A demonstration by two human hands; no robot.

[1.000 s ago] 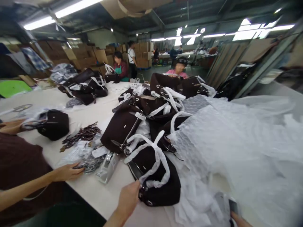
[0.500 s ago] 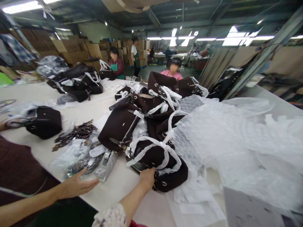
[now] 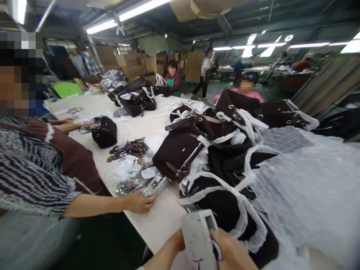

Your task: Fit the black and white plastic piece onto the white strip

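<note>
Grey tool [image 3: 198, 236] held in both hands beside dark handbag [image 3: 225, 210].

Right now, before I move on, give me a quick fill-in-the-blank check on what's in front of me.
1. Both hands grip a grey ____ device.
2. The nearest dark bag has its handles wrapped in ____ paper.
3. The co-worker's hand rests on the ____.

Missing words: handheld; white; table
</note>
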